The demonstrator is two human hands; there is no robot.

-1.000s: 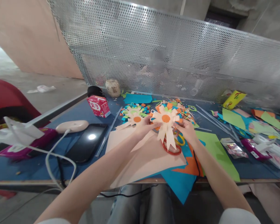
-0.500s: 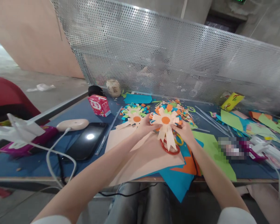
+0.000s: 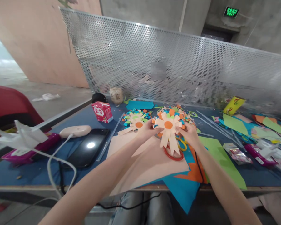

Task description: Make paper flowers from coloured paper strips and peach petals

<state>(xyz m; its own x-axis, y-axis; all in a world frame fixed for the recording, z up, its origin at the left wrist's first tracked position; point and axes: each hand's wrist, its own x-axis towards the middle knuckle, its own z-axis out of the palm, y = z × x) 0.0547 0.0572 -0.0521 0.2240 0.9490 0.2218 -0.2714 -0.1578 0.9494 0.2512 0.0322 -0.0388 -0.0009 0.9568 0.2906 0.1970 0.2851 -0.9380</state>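
Between my two hands is a layered paper flower (image 3: 168, 124) with an orange centre, pale petals and hanging pale strips. My left hand (image 3: 147, 130) grips its left edge, and my right hand (image 3: 189, 132) holds the right edge. A second paper flower (image 3: 139, 124) lies just beyond my left hand. Beneath the held flower, scissors with a red handle (image 3: 175, 157) rest on a large pale sheet (image 3: 140, 165); a yellow handle (image 3: 182, 144) shows beside my right hand. Blue and orange sheets lie under the pale one, with a green sheet (image 3: 221, 159) to the right.
A black phone (image 3: 90, 148), white charger (image 3: 75, 131) and pink box (image 3: 102, 112) are at the left. Paper scraps cover the back and right. A perforated metal screen (image 3: 140, 59) borders the far edge. A yellow pack (image 3: 233, 105) stands back right.
The camera view has tilted up slightly, so the table sits lower in the picture. Both hands still hold the flower, and their grip looks almost the same.
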